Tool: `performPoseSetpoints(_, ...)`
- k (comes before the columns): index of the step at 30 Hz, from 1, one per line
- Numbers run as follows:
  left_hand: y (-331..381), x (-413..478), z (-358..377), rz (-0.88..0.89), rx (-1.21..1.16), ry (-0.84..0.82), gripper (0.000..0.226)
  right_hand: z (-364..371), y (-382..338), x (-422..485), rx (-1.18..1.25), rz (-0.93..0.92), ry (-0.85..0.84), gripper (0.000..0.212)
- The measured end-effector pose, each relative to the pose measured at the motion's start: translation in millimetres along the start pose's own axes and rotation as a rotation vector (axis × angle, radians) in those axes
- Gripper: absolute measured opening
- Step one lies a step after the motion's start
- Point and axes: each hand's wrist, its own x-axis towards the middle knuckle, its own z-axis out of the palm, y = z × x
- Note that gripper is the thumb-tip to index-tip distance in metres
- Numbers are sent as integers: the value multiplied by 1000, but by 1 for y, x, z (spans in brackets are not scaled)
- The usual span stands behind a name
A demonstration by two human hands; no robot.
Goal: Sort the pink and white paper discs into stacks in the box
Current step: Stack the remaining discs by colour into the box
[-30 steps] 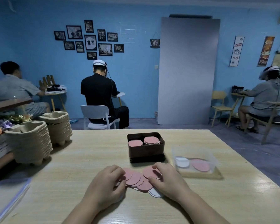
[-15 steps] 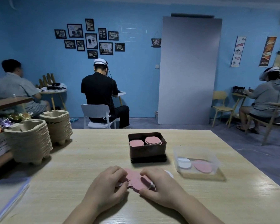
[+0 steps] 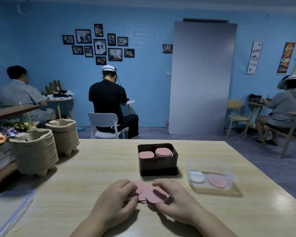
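A bunch of pink paper discs (image 3: 148, 194) lies on the wooden table (image 3: 75, 185) near its front edge, with a white edge showing at the right. My left hand (image 3: 118, 197) curls its fingers over the left side of the bunch. My right hand (image 3: 174, 195) grips the right side, thumb below and fingers on top. Behind them stands a dark brown box (image 3: 158, 159) holding two stacks of pink discs (image 3: 163, 152), the right one taller.
A clear plastic tub (image 3: 210, 175) at the right holds a white disc and a pink disc. Two piles of moulded paper trays (image 3: 34, 151) stand at the table's left. Three people sit at small tables by the blue wall.
The fanned-out discs have been pushed together between my two hands into a tighter bunch. My right hand has slid left and nearer to me.
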Motion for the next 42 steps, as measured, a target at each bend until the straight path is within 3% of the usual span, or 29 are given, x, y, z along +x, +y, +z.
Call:
performPoseSetpoints(11, 5, 8, -2, 24, 72, -53, 15, -22, 18, -21, 10, 67, 80, 53)
performPoseSetpoints(17, 29, 25, 13, 24, 44, -222, 62, -23, 23, -26, 26, 91, 174, 47)
performPoseSetpoints(20, 33, 33, 23, 15, 33, -248, 73, -21, 22, -27, 3, 81, 175, 48)
performPoseSetpoints(29, 21, 21, 14, 8, -44, -85, 58, -21, 25, -29, 31, 85, 216, 50)
performPoseSetpoints(34, 11, 6, 8, 42, -7, 35, 56, -16, 21, -23, -59, 19, 124, 57)
performPoseSetpoints(42, 10, 4, 19, 147, 5, 23, 52, 3, -6, -5, 0, -100, 44, 65)
